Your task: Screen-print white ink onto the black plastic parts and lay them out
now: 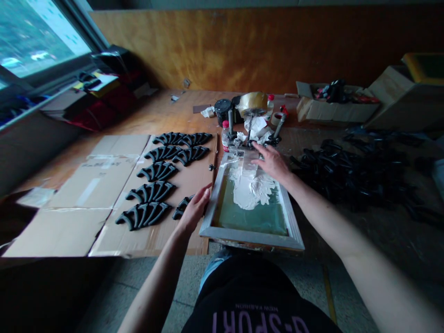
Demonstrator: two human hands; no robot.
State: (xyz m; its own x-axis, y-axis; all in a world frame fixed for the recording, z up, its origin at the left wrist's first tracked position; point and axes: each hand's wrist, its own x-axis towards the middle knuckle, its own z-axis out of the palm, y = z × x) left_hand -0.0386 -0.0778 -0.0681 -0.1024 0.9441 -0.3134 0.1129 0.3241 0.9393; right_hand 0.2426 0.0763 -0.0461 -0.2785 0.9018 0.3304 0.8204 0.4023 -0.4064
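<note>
A screen-printing frame (294, 231) with a pale border and green mesh lies in front of me. Thick white ink (246, 196) is spread over the mesh's middle and far part. A translucent scraper (249, 167) stands in the ink near the far end. My right hand (272, 163) is over the far right of the frame, fingers stretched and apart beside the scraper; I cannot tell whether they touch it. My left hand (196, 208) is at the frame's left edge, thumb upward and fingers closed against its side. Close to that hand lies a black curved piece (180, 207).
Rows of black curved parts (144, 215) lie on cardboard (72, 231) at left. Behind the frame stand metal clamp posts (231, 122), a tape roll (253, 102), a red-capped bottle (225, 135) and a black tub (222, 110). A heap of black parts (340, 171) and an open box (336, 111) are at right.
</note>
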